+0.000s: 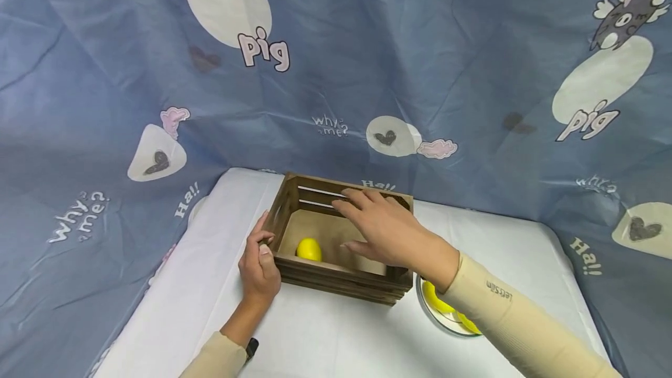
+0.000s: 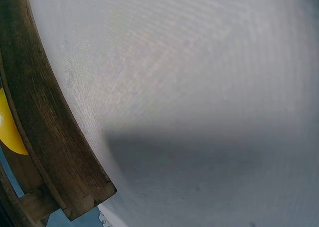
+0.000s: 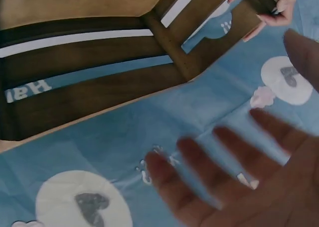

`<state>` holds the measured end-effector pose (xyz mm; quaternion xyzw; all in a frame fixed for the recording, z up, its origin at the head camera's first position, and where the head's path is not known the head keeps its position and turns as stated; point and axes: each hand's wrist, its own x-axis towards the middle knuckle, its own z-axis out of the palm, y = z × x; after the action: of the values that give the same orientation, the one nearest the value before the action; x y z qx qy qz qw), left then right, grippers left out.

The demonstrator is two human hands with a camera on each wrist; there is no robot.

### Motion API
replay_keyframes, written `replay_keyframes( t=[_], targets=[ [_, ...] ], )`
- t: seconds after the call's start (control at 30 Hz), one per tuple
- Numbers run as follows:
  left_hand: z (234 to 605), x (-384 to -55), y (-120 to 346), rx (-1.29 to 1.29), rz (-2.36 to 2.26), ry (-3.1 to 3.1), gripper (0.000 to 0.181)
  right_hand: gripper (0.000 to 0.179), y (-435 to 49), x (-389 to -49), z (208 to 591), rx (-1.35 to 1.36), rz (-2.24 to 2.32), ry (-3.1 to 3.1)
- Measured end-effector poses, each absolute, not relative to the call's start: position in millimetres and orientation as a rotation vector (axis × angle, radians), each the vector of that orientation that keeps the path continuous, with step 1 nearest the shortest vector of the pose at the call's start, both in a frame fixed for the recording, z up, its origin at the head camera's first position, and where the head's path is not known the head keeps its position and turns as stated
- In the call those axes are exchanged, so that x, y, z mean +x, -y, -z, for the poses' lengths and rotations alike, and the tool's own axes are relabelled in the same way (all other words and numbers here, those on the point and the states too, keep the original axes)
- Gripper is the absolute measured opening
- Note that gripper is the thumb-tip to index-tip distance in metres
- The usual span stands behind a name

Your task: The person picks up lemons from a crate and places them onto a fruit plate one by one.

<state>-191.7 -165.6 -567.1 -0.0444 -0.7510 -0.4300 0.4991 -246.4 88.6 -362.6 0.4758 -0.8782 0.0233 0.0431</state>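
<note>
A slatted brown wooden crate stands on the white table. In the head view, my left hand grips its left side near the front corner. The right wrist view shows fingers of that left hand at the cut-out in the crate's end panel. Inside the crate, toward the front left, lies a smooth yellow fruit, perhaps a lemon; part of it shows in the left wrist view. Above the crate's right half, my right hand is held with fingers spread, holding nothing.
Right of the crate, a white plate with a dark rim carries yellow fruits, partly hidden by my right forearm. A blue printed cloth hangs behind and around the white table.
</note>
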Motion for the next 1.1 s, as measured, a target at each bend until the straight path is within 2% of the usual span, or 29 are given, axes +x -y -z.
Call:
replay_keyframes(
  t=[0.2,0.47,0.63,0.93,1.0,1.1],
  targets=[
    [566.4,-190.8,166.2,-0.111,1.035,1.831,0.035,0.076,-60.3,-265.0,369.9,1.633,-0.045,2.8],
    [564.3,-189.8,169.5,-0.114,1.02,1.844,0.038,0.067,-16.6,-283.4,405.4,1.688,0.067,2.984],
    [563.0,-188.1,169.7,-0.113,1.014,1.854,0.039,0.059,6.9,-289.8,427.9,1.76,0.136,3.048],
    [559.8,-189.3,169.6,-0.111,1.026,1.872,0.04,0.057,41.4,-290.2,448.1,1.836,0.276,3.042],
    [559.6,-189.7,169.2,-0.109,1.026,1.875,0.04,0.05,45.6,-289.3,450.2,1.847,0.317,2.995],
    [560.6,-189.0,167.9,-0.104,1.024,1.881,0.04,0.027,48.6,-288.0,455.6,1.832,0.418,2.949]
  ],
)
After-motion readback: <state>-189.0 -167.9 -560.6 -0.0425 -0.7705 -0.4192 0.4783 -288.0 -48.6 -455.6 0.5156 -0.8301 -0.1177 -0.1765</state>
